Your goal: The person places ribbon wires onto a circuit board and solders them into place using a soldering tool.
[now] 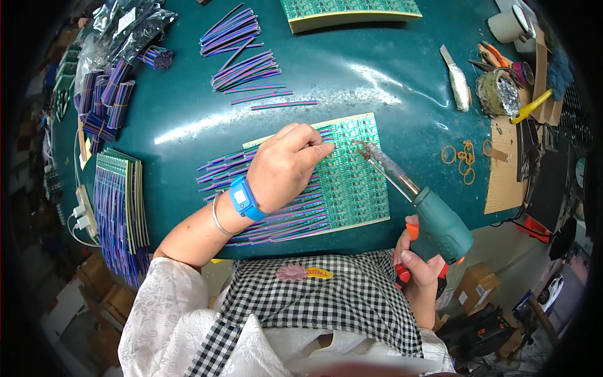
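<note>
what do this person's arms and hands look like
The left hand and right hand are gloveless. The left wears a blue wristband with a pale square face and a thin, light bangle. The left sleeve is white with a floral pattern; the right sleeve is white.

Apron (370,295): yellow patch (320,273), short dark-red lettering. Bag (147,30): white label (126,21), print too small to read.

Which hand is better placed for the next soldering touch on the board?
Right, probably: the right hand holds the soldering gun, its tip over the board, while the left hand is over the wires.
</note>
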Tool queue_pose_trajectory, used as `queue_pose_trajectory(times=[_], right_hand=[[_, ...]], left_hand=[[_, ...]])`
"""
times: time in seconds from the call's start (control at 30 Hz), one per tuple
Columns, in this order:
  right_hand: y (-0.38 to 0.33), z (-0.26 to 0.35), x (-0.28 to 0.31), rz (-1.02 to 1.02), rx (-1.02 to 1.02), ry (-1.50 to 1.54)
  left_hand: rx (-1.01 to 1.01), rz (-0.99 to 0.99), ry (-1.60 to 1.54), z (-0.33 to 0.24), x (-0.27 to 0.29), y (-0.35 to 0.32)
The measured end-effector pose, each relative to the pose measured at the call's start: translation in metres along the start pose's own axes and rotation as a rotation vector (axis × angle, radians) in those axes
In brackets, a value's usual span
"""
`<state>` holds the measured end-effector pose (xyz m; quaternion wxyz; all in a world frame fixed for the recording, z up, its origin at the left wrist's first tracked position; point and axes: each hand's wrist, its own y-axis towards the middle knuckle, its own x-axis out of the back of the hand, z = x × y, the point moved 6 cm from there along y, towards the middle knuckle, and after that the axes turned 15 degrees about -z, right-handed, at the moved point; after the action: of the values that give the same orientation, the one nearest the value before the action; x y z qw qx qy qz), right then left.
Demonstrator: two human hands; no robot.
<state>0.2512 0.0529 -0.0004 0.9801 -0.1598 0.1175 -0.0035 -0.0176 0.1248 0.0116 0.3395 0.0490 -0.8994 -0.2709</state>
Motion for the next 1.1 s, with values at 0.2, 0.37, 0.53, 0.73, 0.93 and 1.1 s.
queue_pose_trajectory(times=[0.2, 0.37, 0.53, 0.73, 0.93, 1.1], right_hand=[[-0.001, -0.008, -0.002, 0.063, -0.029, -0.063], [0.0, -0.013, -0.002, 0.016, -0.012, -0.088], [0.002, -0.014, -0.002, 0.043, -0.031, -0.11], [0.003, -0.017, -0.004, 0.028, 0.079, -0.235], [0.003, -0.013, 0.0, 0.003, 0.011, -0.186], [0.003, -0.008, -0.002, -0.014, -0.076, -0.055]], left_hand=[[-0.01, -0.009, 0.009, 0.0, 0.001, -0.002], [0.001, 0.002, 0.003, 0.002, -0.001, -0.003], [-0.001, 0.01, -0.013, 0.003, 0.0, -0.002], [-0.012, -0.002, 0.002, 0.001, 0.001, -0.001], [-0.019, 0.002, 0.001, 0.001, 0.0, -0.001], [-0.024, 0.007, 0.02, 0.0, 0.001, -0.002]])
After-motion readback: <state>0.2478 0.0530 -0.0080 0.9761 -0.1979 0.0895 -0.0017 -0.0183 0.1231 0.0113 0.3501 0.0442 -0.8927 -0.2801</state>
